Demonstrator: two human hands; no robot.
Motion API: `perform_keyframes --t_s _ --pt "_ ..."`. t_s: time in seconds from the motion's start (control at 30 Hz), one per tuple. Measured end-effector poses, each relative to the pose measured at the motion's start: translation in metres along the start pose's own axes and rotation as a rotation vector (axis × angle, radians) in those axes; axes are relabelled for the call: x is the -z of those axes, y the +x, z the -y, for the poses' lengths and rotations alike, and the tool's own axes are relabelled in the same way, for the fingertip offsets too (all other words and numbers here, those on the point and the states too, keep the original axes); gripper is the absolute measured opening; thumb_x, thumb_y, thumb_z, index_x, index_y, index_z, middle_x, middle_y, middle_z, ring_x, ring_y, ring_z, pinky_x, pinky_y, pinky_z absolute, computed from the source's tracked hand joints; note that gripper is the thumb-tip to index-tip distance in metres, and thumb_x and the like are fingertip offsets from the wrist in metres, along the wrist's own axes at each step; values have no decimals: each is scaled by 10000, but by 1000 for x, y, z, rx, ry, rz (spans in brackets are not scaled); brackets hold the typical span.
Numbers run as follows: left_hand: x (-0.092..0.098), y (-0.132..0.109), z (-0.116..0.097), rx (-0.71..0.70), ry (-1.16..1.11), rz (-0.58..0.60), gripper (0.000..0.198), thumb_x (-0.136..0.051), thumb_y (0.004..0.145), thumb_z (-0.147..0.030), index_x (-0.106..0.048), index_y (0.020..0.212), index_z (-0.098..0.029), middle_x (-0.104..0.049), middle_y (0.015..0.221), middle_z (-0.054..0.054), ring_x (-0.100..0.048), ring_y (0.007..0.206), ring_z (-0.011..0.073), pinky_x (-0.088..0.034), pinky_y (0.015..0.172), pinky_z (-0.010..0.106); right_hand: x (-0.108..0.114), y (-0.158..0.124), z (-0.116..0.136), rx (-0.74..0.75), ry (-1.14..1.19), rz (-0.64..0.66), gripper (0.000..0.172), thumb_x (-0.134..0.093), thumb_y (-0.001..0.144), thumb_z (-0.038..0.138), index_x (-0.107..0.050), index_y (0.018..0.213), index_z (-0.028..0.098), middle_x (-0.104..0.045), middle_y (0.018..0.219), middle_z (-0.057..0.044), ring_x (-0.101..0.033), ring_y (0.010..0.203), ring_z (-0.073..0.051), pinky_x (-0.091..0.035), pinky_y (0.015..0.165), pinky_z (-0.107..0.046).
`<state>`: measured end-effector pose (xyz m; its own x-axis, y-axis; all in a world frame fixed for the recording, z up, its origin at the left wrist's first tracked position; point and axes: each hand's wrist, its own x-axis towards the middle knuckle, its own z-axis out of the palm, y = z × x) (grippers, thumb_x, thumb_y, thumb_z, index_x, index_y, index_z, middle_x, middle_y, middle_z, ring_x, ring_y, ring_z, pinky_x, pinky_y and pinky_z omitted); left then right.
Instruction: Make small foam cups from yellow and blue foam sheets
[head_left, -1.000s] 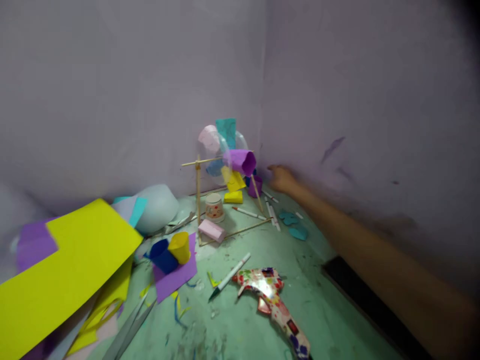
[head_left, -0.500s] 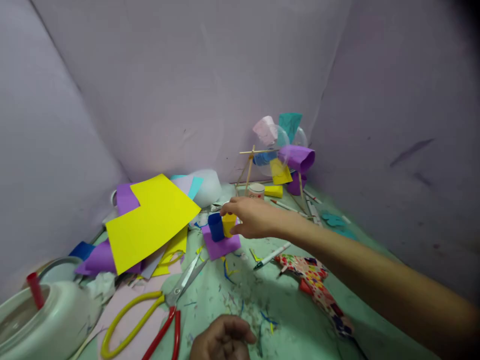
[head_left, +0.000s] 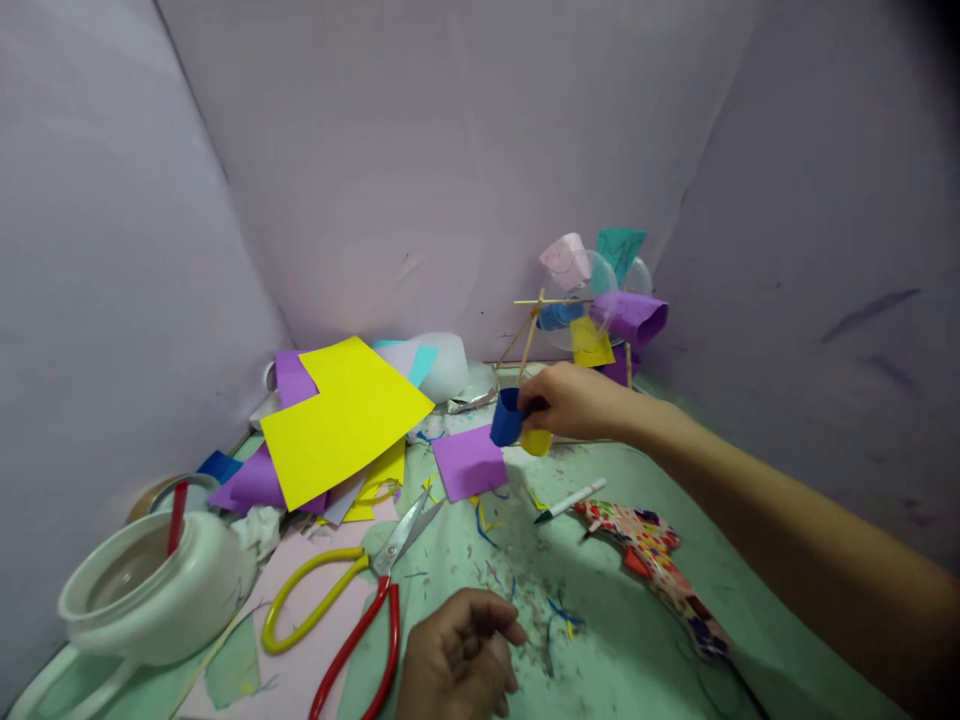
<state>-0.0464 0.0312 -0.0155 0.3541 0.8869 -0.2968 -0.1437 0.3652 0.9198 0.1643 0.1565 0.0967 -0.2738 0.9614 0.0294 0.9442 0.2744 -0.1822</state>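
Observation:
My right hand (head_left: 559, 400) reaches across from the right, its fingers closed on a small blue foam cup (head_left: 508, 420). A small yellow foam cup (head_left: 537, 443) hangs beside it under the same fingers; whether the two are joined I cannot tell. Both are held up just right of a flat purple foam square (head_left: 471, 462) on the table. Low in the middle, my left hand (head_left: 466, 655) rests palm up with loosely curled fingers and nothing visible in them. Left of it lie scissors (head_left: 386, 560) with yellow and red handles, blades parted.
A floral-patterned glue gun (head_left: 660, 570) and a green-tipped marker (head_left: 570, 500) lie on the right. Yellow foam sheets (head_left: 345, 420) are piled at left, behind a white pot (head_left: 161, 590). A stick-framed wheel with coloured cups (head_left: 600, 290) stands at the back. Scraps litter the table.
My right hand has lifted the blue and yellow cups off the purple square and carried them to the right. My left hand stays low in view. The camera view has shifted left.

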Motion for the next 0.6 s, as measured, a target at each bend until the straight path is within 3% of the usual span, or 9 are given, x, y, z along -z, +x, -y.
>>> perform_keyframes --t_s 0.2,0.33,0.47,0.6 --pt "-2 0 -9 -147 40 -164 218 -715 597 -337 -642 684 -151 -642 647 16 -426 419 44 -349 406 178 7 -31 -30 -48 200 -10 78 -638 650 179 -706 688 175 -642 614 -7 -549 569 -149 -367 524 -245" --pt "0 4 -9 -112 -26 -201 273 -734 590 -375 -645 707 -145 -653 651 29 -463 424 60 -370 399 185 10 -44 -38 -99 435 37 217 -543 760 300 -686 802 142 -650 650 -22 -577 566 -137 -445 510 -232" --pt "6 13 -7 20 -198 -210 511 -756 563 -445 -601 972 -181 -684 818 69 -604 544 156 -453 437 249 -4 -61 -11 -72 639 150 242 -521 792 313 -674 857 138 -682 741 -35 -611 590 -124 -483 510 -211" --pt "8 15 -9 -57 -255 -95 724 -795 475 -464 -560 1105 -193 -671 1041 112 -629 946 291 -515 747 348 -31 -81 35 58 776 269 135 -641 737 240 -706 802 142 -612 623 16 -514 534 -83 -412 484 -168"
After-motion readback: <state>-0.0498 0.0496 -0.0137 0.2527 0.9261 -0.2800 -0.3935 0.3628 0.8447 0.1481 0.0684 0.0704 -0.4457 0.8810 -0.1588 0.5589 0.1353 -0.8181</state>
